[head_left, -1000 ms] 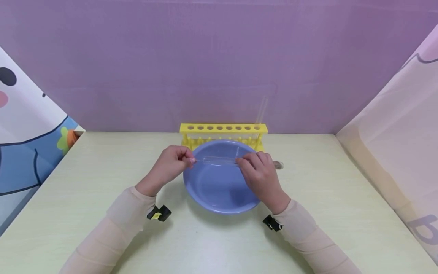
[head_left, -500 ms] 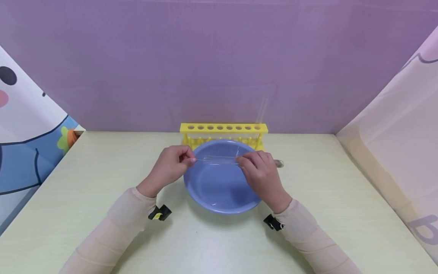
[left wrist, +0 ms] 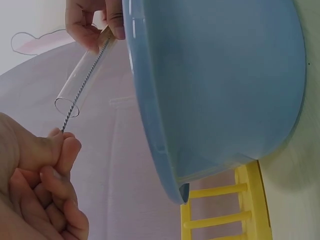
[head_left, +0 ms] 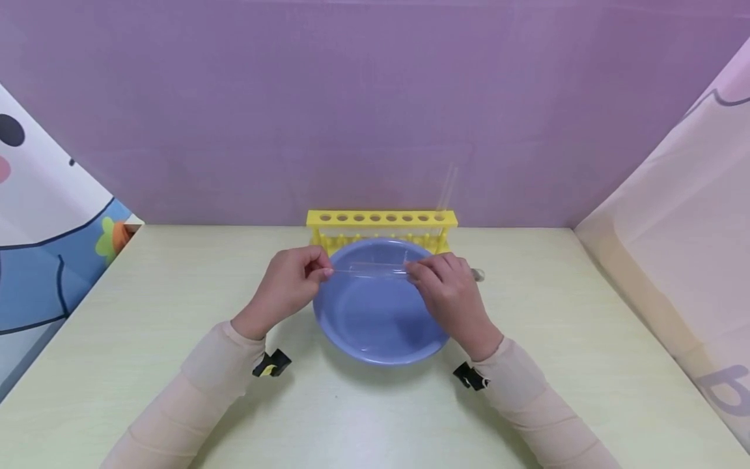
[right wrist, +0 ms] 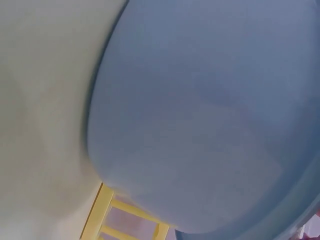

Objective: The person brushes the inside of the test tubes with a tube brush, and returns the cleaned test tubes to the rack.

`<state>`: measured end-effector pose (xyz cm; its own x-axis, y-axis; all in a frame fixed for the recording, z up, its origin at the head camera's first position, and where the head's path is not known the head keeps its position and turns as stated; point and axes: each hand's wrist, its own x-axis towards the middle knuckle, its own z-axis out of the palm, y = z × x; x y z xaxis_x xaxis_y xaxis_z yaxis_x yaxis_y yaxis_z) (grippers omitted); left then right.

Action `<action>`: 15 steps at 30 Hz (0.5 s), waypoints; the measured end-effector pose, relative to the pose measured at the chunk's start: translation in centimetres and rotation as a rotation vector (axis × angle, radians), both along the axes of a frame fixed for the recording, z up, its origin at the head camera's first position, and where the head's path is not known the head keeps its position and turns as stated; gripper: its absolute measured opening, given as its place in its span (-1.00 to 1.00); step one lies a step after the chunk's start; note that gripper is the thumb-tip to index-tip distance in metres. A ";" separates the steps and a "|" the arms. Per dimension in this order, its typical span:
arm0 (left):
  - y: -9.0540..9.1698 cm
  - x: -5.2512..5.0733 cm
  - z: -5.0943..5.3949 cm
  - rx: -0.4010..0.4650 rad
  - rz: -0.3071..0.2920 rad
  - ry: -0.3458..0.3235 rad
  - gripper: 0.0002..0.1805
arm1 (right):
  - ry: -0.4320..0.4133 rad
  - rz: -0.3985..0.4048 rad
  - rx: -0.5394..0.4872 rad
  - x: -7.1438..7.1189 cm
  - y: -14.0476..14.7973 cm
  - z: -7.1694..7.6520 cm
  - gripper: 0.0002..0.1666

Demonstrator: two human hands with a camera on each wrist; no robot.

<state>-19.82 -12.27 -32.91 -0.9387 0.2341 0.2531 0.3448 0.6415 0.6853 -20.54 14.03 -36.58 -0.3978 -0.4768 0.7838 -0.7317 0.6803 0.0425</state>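
Observation:
My left hand (head_left: 286, 283) pinches the twisted wire handle of a test tube brush (left wrist: 82, 89) between thumb and forefinger. The wire runs into the open mouth of a clear test tube (left wrist: 75, 95), which lies roughly level above the blue basin (head_left: 377, 319). Around the tube's other half curl the fingers of my right hand (head_left: 450, 296). In the head view, the tube's rounded end sticks out to the right of that hand, with something brownish grey inside. The right hand covers part of the brush. The right wrist view shows mostly the basin's outer wall.
Behind the basin stands a yellow test tube rack (head_left: 381, 219), partly hidden by the rim. Another clear test tube (head_left: 448, 189) stands in its rightmost hole. The pale tabletop (head_left: 193, 273) meets a purple backdrop (head_left: 351, 111) at the back.
The right hand and the tube's rounded end have risen slightly, so the tube tilts a little more. Both hands keep their holds, and the basin and rack stay in place.

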 end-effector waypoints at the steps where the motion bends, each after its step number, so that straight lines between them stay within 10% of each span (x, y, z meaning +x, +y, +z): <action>1: 0.0 0.1 0.0 -0.002 0.000 0.014 -0.85 | -0.006 -0.002 0.003 0.0 0.0 0.1 -0.70; 15: 0.1 0.6 0.3 -0.054 -0.008 0.195 -0.84 | -0.024 0.014 0.016 -0.6 0.8 0.4 -0.66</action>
<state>-19.26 -12.18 -32.65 -0.8711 0.2597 0.4168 0.4730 0.6718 0.5700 -21.12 14.87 -36.18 -0.4096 -0.4951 0.7662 -0.7420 0.6694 0.0358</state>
